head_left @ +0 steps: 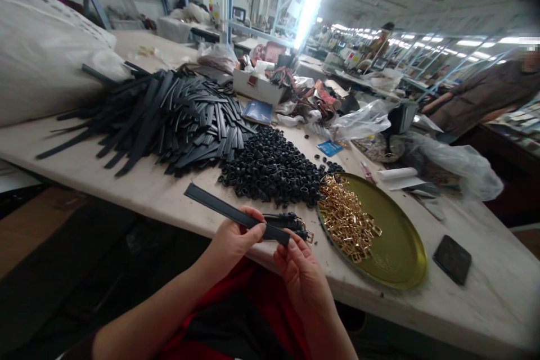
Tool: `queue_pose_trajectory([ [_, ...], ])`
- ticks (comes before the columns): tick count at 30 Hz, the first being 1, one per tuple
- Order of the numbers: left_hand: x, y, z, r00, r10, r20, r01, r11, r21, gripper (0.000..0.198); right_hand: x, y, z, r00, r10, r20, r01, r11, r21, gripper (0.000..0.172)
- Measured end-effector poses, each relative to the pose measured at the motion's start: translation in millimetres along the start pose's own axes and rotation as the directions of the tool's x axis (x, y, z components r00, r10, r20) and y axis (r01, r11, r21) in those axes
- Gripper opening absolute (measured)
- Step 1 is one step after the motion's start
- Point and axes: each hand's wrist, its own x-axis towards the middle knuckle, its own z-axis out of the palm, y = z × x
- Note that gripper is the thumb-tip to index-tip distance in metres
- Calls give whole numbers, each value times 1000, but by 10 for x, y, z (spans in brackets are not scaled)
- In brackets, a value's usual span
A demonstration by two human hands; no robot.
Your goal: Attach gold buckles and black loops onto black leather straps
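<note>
A black strap [225,208] is stretched between my two hands above the table's front edge. My left hand [238,236] pinches it near the middle, thumb on top. At its right end, the fingers of my right hand [297,259] are closed on the strap's tip. Just behind my hands lie a few black straps with gold buckles [301,229], partly hidden. Beyond them is a heap of small black loops [274,171]. To the right, a gold-coloured oval tray [399,236] holds a pile of gold buckles [348,219].
A large pile of black straps [177,118] covers the table's left side, beside a big white sack [46,56]. A dark flat pad [452,259] lies right of the tray. Plastic bags [455,163] and a white box [257,87] stand behind. A person [485,90] is at the far right.
</note>
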Motion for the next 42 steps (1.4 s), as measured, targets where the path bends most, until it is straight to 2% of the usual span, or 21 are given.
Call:
queue_pose_trajectory([
  [1,-6,-5,11,999,-43,31,43,999,1,18,-1,12,1,1000,2,-5,-2,1000,4,31],
  [3,-15,-13,34,996,-83,-11,83,997,2,18,3,32,-5,1000,-5,-18,5,1000,2,31],
  [6,-30,-28,79,993,-66,-97,69,997,22,18,19,60,-28,999,-47,-21,45,997,-56,31],
  [11,-80,-70,147,992,-94,-84,96,995,28,17,50,111,-87,991,-130,-10,127,976,-177,25],
  [14,-115,-93,140,994,-100,-50,106,986,131,12,45,105,-135,985,-172,-1,164,944,-286,25],
  [17,-151,-135,127,995,-94,-23,97,960,264,10,9,67,-172,968,-248,32,236,864,-445,25],
  [20,-198,-191,154,994,-103,17,93,948,305,11,-40,34,-192,976,-171,137,216,850,-480,25],
  [23,-242,-183,155,978,-154,141,125,973,194,15,-76,5,-229,980,-21,200,97,920,-379,25],
  [25,-257,-109,88,924,-213,316,217,976,24,27,-85,-36,-276,982,30,189,17,971,-239,26],
  [26,-261,-59,36,871,-255,421,302,952,-48,32,-88,-66,-305,983,41,177,-11,986,-166,26],
  [28,-264,36,-81,731,-335,595,496,859,-126,35,-96,-135,-357,985,47,165,-33,996,-85,26],
  [30,-271,77,-158,614,-408,676,612,786,-82,35,-116,-186,-383,985,38,170,-18,993,-118,24],
  [31,-278,68,-166,584,-427,690,616,787,-34,39,-129,-192,-381,984,26,176,4,986,-168,23],
  [32,-287,41,-152,579,-432,691,581,814,22,44,-143,-180,-370,984,3,177,37,975,-220,23],
  [33,-297,-1,-117,598,-430,677,514,853,88,49,-156,-150,-350,984,-28,175,73,963,-261,24],
  [34,-305,-50,-66,636,-420,647,433,889,151,54,-166,-103,-326,983,-56,175,104,954,-280,27],
  [36,-309,-144,53,734,-371,569,295,928,225,60,-171,13,-282,977,-80,195,133,952,-275,35],
  [38,-281,-210,148,800,-326,503,244,944,223,63,-148,88,-276,969,-72,236,139,950,-279,43],
  [40,-218,-256,187,819,-310,483,255,950,178,62,-82,30,-335,963,-101,250,196,899,-392,50],
  [41,-176,-279,188,817,-318,480,275,948,161,58,-26,-62,-389,959,-148,240,253,827,-502,48],
  [42,-128,-306,181,812,-339,475,303,941,153,53,48,-192,-454,950,-221,223,313,710,-631,43],
])
